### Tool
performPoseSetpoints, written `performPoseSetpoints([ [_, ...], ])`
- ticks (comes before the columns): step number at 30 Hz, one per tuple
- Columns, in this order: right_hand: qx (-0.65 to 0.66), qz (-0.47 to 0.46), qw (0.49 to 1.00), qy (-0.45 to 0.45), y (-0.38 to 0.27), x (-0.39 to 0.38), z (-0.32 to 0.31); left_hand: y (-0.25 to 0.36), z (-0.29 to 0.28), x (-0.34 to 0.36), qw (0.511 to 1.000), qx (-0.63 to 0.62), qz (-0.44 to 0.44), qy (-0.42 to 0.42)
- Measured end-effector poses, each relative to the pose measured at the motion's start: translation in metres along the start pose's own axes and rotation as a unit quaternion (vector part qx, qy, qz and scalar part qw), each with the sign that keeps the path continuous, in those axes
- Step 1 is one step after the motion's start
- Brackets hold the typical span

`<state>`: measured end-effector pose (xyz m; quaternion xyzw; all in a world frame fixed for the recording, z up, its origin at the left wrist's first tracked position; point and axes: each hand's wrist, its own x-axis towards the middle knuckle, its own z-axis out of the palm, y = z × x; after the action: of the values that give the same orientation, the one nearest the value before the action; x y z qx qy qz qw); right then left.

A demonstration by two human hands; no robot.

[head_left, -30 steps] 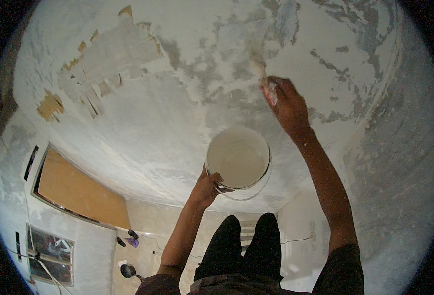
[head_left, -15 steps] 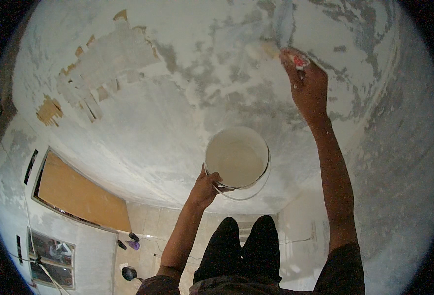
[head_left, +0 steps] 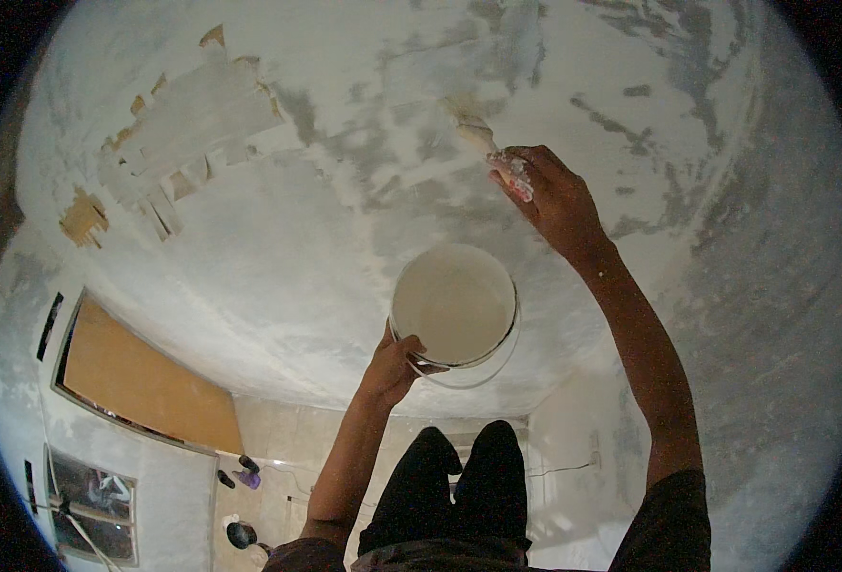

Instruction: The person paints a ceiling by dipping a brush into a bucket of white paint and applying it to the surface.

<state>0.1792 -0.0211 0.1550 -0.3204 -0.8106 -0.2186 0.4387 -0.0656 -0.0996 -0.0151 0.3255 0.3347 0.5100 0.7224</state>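
Observation:
A white bucket (head_left: 454, 303) of pale paint hangs in the middle of the view, and my left hand (head_left: 392, 367) grips its rim and wire handle from below. My right hand (head_left: 547, 195) is raised up and to the right of the bucket, closed round the paint-smeared handle of a brush (head_left: 478, 132). The brush's bristles press against the patchy white and grey plastered surface (head_left: 344, 172) above the bucket. My black trousers (head_left: 454, 486) show below.
At the upper left, a patch of peeled plaster (head_left: 187, 133) shows brown spots. A brown door (head_left: 140, 381) and a window (head_left: 87, 505) lie at the lower left. Small dark objects (head_left: 240, 472) sit on the tiled floor below.
My right hand with the brush went up and right along the surface, then came back down and left. The bucket and my left hand stayed put.

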Motion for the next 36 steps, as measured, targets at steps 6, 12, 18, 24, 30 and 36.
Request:
performPoseSetpoints([
  [6, -0.033, -0.039, 0.998, 0.042, 0.015, 0.003, -0.003, -0.008, -0.001, 0.014, 1.0, 0.001, 0.002, -0.025],
  [12, -0.003, -0.057, 0.997, 0.045, 0.018, -0.001, -0.01, -0.012, 0.004, 0.023, 0.999, -0.013, 0.005, -0.042],
  [18, 0.003, -0.098, 0.995, -0.008, 0.012, 0.001, -0.012, -0.007, 0.012, 0.022, 0.998, -0.007, -0.003, -0.057],
  [24, 0.036, 0.041, 0.997, 0.051, 0.033, 0.021, -0.019, -0.002, 0.024, 0.019, 0.999, 0.011, -0.014, -0.031],
  [30, 0.013, -0.088, 0.996, 0.021, 0.033, 0.004, -0.018, -0.004, 0.026, 0.013, 1.0, 0.0, -0.003, -0.026],
  [36, 0.022, -0.169, 0.985, -0.023, 0.037, -0.005, -0.004, -0.007, 0.025, 0.017, 1.0, 0.018, -0.007, -0.023],
])
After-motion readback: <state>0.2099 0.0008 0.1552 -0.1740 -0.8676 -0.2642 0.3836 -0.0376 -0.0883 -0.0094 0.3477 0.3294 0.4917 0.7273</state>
